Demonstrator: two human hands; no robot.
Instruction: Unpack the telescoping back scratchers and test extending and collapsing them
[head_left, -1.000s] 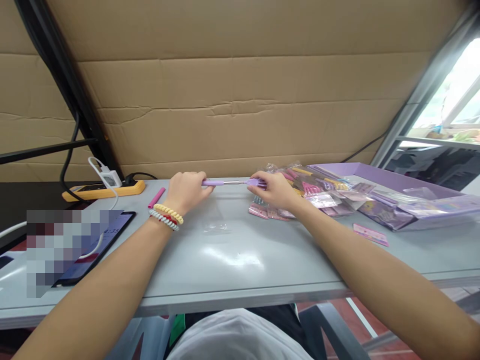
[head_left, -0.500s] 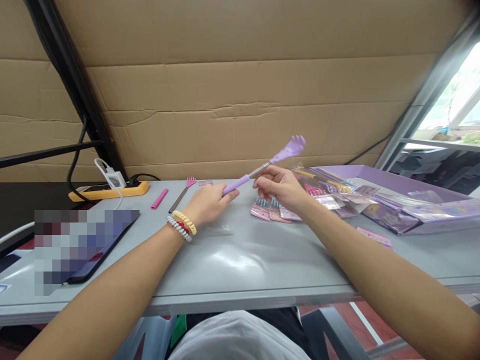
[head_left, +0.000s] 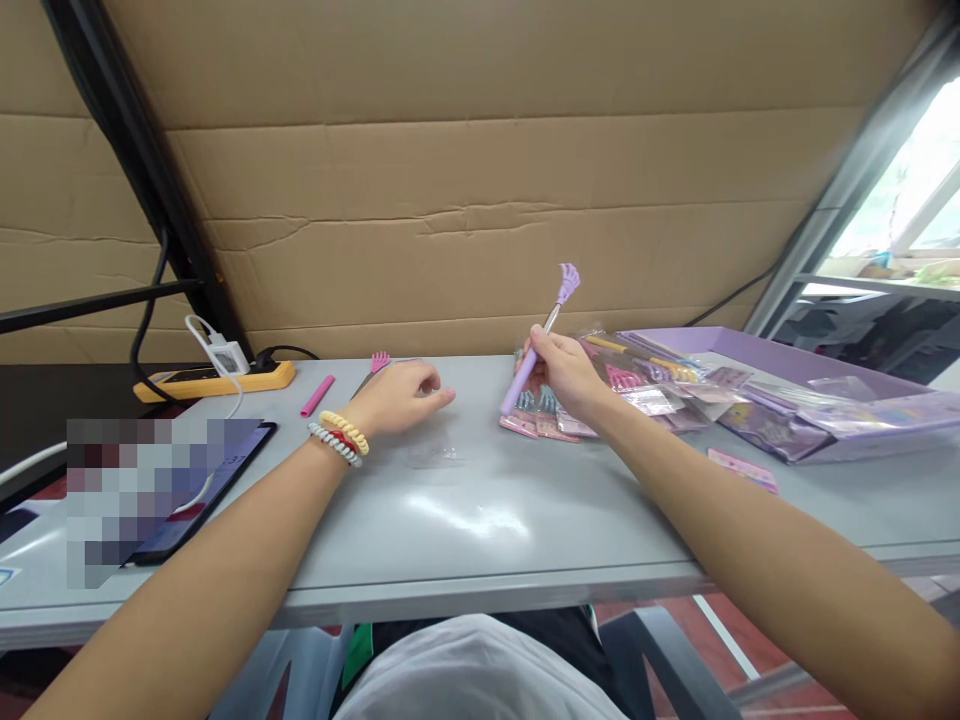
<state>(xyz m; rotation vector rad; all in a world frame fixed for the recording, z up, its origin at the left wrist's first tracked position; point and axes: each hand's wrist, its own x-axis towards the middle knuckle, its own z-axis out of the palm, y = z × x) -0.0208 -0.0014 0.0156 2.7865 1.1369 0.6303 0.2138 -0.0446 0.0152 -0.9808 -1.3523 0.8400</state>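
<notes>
My right hand [head_left: 562, 370] is closed around a purple back scratcher [head_left: 520, 382], which stands tilted with its claw head up and its handle end down to the left. My left hand [head_left: 401, 395] holds nothing; its thumb is apart from the loosely bent fingers, above the grey table. Partly hidden behind that hand lies a pink-headed back scratcher [head_left: 380, 361] with a bare dark rod. Left of it lies a pink tube [head_left: 318, 396]. Under my left hand, a clear plastic bag [head_left: 439, 453] is faintly visible on the table.
Several packaged back scratchers [head_left: 652, 385] are piled right of my right hand, beside a purple box [head_left: 810, 445]. A pink card [head_left: 742, 470] lies before the box. At left are a yellow power strip [head_left: 255, 380] with a charger and a tablet-like device [head_left: 247, 450]. Cardboard [head_left: 480, 170] backs the table.
My left hand has let go of the back scratcher's handle and moved left. My right hand has shifted its grip and turned the back scratcher more upright.
</notes>
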